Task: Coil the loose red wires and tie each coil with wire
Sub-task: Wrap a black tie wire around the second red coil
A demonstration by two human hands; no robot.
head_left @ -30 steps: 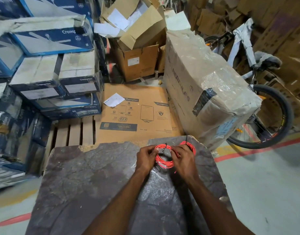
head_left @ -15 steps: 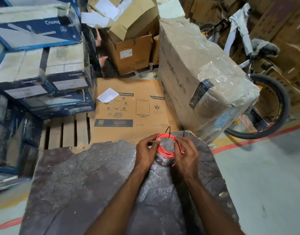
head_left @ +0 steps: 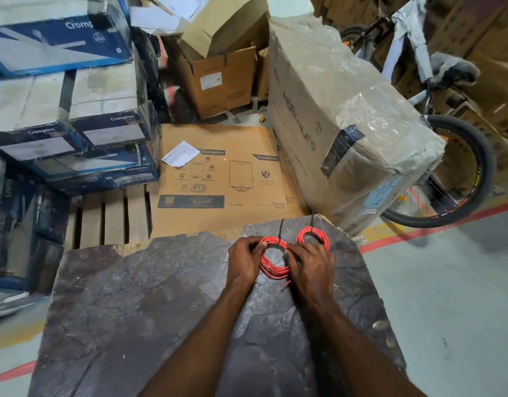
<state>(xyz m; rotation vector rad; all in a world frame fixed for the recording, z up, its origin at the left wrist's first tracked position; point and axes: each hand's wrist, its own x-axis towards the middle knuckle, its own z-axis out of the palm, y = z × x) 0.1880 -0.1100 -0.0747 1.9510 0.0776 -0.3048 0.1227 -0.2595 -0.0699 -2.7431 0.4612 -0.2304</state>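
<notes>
A red wire coil (head_left: 272,266) lies between my hands near the far edge of the dark slab (head_left: 161,310). My left hand (head_left: 244,260) grips its left side with curled fingers. My right hand (head_left: 311,267) holds its right side. A dark tie wire (head_left: 280,229) stands up from the top of this coil. A second red coil (head_left: 314,236) lies on the slab just beyond my right hand, with its own dark tie (head_left: 312,217) sticking up. A loose red wire end pokes out below the held coil.
A flat Crompton carton (head_left: 221,179) lies beyond the slab on a wooden pallet (head_left: 109,213). Blue Crompton boxes (head_left: 75,124) stack on the left. A plastic-wrapped carton (head_left: 347,118) and a bicycle (head_left: 453,156) stand right. Grey floor with a red line (head_left: 436,229) lies right.
The second coil, hidden half a second ago, shows again beyond my right hand. Both hands stay on the near coil; the camera view shifted slightly.
</notes>
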